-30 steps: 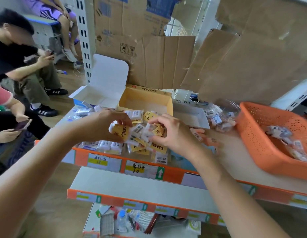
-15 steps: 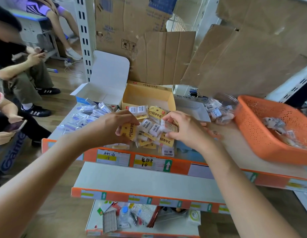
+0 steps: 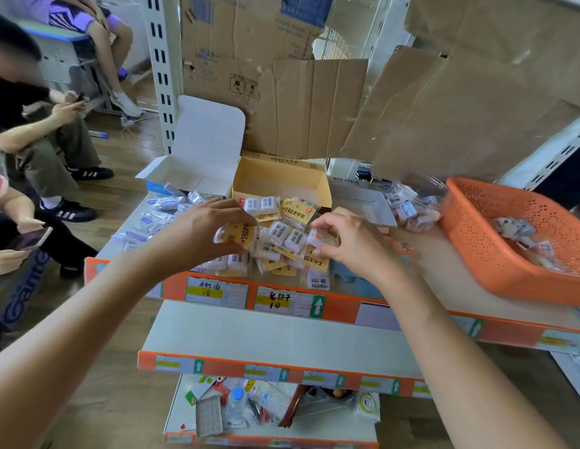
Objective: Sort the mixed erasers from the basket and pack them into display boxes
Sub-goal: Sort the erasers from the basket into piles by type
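Observation:
A heap of yellow-and-white eraser packs (image 3: pixel 282 241) lies on the top shelf board in front of an open yellow display box (image 3: pixel 282 183). My left hand (image 3: pixel 201 231) grips a yellow eraser pack (image 3: pixel 238 234) at the heap's left side. My right hand (image 3: pixel 350 241) pinches a white-and-yellow pack (image 3: pixel 319 238) at the heap's right side. Blue-and-white erasers (image 3: pixel 159 215) are spread to the left beside an open white display box (image 3: pixel 201 157). The orange basket (image 3: pixel 496 264) at the right holds a few more erasers (image 3: pixel 515 228).
A third low box (image 3: pixel 363 202) and a bag of small erasers (image 3: pixel 411 209) sit between the yellow box and the basket. Cardboard sheets (image 3: pixel 314 105) stand behind. People sit on the left (image 3: pixel 39 150). Lower shelves (image 3: pixel 266 335) hold oddments.
Both hands stay at the heap, handling packs. The view has shifted slightly; the hands sit a little farther apart than a second ago.

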`<control>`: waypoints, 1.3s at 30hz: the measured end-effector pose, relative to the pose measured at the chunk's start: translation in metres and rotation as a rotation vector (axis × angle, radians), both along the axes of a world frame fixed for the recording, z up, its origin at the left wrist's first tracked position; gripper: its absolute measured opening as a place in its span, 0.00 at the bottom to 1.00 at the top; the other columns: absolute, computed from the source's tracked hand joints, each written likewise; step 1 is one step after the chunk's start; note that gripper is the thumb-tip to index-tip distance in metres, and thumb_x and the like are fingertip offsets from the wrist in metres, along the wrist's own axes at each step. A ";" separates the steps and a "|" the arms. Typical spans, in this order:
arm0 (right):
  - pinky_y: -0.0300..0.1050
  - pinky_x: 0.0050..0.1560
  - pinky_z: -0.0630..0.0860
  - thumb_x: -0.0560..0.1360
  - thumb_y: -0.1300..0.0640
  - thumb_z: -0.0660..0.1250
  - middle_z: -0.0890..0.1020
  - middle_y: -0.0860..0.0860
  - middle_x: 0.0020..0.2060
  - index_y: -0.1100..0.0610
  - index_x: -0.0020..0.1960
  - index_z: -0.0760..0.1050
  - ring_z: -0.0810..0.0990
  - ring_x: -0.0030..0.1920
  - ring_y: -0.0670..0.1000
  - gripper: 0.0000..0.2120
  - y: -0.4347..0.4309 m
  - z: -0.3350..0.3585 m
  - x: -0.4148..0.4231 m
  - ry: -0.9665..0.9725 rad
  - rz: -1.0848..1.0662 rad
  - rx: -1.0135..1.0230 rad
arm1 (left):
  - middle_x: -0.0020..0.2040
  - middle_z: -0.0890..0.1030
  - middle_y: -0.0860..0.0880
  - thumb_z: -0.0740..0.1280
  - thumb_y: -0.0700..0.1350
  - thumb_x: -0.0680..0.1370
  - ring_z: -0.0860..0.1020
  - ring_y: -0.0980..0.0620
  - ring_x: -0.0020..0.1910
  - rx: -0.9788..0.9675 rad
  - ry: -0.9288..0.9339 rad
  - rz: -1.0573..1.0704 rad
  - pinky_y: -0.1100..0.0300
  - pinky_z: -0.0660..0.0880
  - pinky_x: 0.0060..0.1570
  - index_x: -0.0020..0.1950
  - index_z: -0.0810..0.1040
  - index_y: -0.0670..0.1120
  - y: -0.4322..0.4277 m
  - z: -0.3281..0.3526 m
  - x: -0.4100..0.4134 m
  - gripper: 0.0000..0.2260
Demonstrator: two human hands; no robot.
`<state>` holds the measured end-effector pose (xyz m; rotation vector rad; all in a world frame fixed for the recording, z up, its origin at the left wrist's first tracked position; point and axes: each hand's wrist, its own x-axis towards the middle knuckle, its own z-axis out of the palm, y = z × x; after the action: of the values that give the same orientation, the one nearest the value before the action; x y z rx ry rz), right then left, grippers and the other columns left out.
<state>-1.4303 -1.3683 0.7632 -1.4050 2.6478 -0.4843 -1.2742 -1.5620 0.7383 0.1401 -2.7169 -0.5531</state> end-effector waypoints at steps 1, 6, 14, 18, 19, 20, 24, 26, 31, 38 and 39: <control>0.46 0.51 0.73 0.70 0.53 0.73 0.76 0.49 0.55 0.53 0.60 0.75 0.75 0.54 0.49 0.20 -0.001 -0.001 0.000 0.002 0.001 -0.007 | 0.56 0.78 0.50 0.74 0.45 0.68 0.75 0.49 0.55 0.000 -0.008 0.007 0.55 0.76 0.50 0.58 0.79 0.50 0.001 0.000 -0.002 0.18; 0.43 0.46 0.69 0.70 0.53 0.73 0.75 0.49 0.56 0.53 0.60 0.74 0.74 0.53 0.49 0.20 -0.002 -0.002 -0.001 0.008 -0.007 -0.015 | 0.57 0.78 0.50 0.73 0.46 0.69 0.75 0.49 0.55 -0.028 -0.008 0.067 0.59 0.73 0.48 0.59 0.78 0.50 0.004 0.000 -0.010 0.18; 0.45 0.51 0.72 0.70 0.53 0.73 0.75 0.49 0.58 0.53 0.61 0.74 0.74 0.56 0.50 0.20 -0.001 -0.001 0.000 0.024 0.010 -0.015 | 0.53 0.77 0.56 0.74 0.47 0.69 0.75 0.56 0.49 0.053 -0.081 -0.002 0.71 0.70 0.44 0.57 0.79 0.52 0.010 0.007 0.008 0.17; 0.46 0.53 0.73 0.70 0.52 0.73 0.76 0.48 0.58 0.52 0.61 0.75 0.74 0.56 0.49 0.20 0.001 -0.001 0.000 -0.003 0.030 -0.021 | 0.49 0.75 0.59 0.73 0.48 0.70 0.73 0.57 0.47 0.065 -0.176 0.017 0.76 0.66 0.42 0.57 0.78 0.53 0.015 0.002 0.014 0.17; 0.46 0.54 0.73 0.70 0.52 0.73 0.76 0.48 0.58 0.52 0.61 0.75 0.75 0.56 0.49 0.20 0.001 -0.001 -0.001 -0.009 0.032 -0.024 | 0.50 0.76 0.58 0.73 0.48 0.70 0.73 0.57 0.48 0.055 -0.178 0.030 0.75 0.67 0.44 0.57 0.77 0.53 0.014 0.001 0.013 0.16; 0.46 0.54 0.73 0.70 0.52 0.73 0.76 0.48 0.58 0.53 0.61 0.75 0.75 0.56 0.49 0.21 0.001 -0.001 -0.001 -0.012 0.035 -0.026 | 0.52 0.77 0.56 0.72 0.48 0.70 0.74 0.56 0.50 0.039 -0.180 0.042 0.71 0.69 0.47 0.58 0.77 0.53 0.014 0.000 0.012 0.16; 0.45 0.51 0.71 0.70 0.51 0.73 0.75 0.49 0.59 0.52 0.61 0.74 0.74 0.55 0.49 0.21 0.001 -0.002 -0.002 -0.006 0.041 -0.025 | 0.59 0.77 0.52 0.72 0.48 0.71 0.73 0.52 0.57 0.013 -0.166 0.061 0.59 0.72 0.54 0.59 0.77 0.52 0.013 -0.001 0.006 0.17; 0.44 0.50 0.71 0.70 0.51 0.73 0.75 0.49 0.59 0.52 0.61 0.74 0.74 0.55 0.49 0.21 0.001 -0.002 -0.002 -0.004 0.043 -0.030 | 0.59 0.76 0.52 0.72 0.48 0.70 0.73 0.52 0.58 0.016 -0.152 0.056 0.60 0.71 0.52 0.59 0.78 0.52 0.014 -0.002 0.004 0.18; 0.42 0.49 0.69 0.70 0.50 0.73 0.74 0.47 0.60 0.51 0.62 0.74 0.73 0.56 0.47 0.23 0.005 -0.002 -0.003 -0.018 0.064 -0.040 | 0.57 0.77 0.52 0.74 0.52 0.68 0.74 0.51 0.56 -0.009 -0.127 0.018 0.60 0.70 0.52 0.59 0.78 0.53 0.012 0.000 0.008 0.20; 0.41 0.52 0.67 0.71 0.44 0.69 0.74 0.48 0.61 0.52 0.64 0.73 0.73 0.59 0.48 0.24 0.015 0.010 -0.011 -0.085 0.069 -0.105 | 0.57 0.78 0.52 0.69 0.62 0.67 0.76 0.51 0.54 -0.132 -0.115 -0.047 0.60 0.69 0.50 0.59 0.78 0.51 0.016 0.021 -0.001 0.24; 0.41 0.52 0.67 0.71 0.43 0.68 0.74 0.48 0.61 0.52 0.64 0.73 0.73 0.60 0.48 0.24 0.018 0.013 -0.013 -0.092 0.065 -0.112 | 0.57 0.78 0.52 0.65 0.66 0.68 0.76 0.51 0.53 -0.123 -0.114 -0.056 0.61 0.69 0.49 0.59 0.78 0.52 0.017 0.025 -0.006 0.26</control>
<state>-1.4433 -1.3505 0.7760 -1.4564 2.5307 -0.6826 -1.2798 -1.5451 0.7629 0.0654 -2.8643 -0.4027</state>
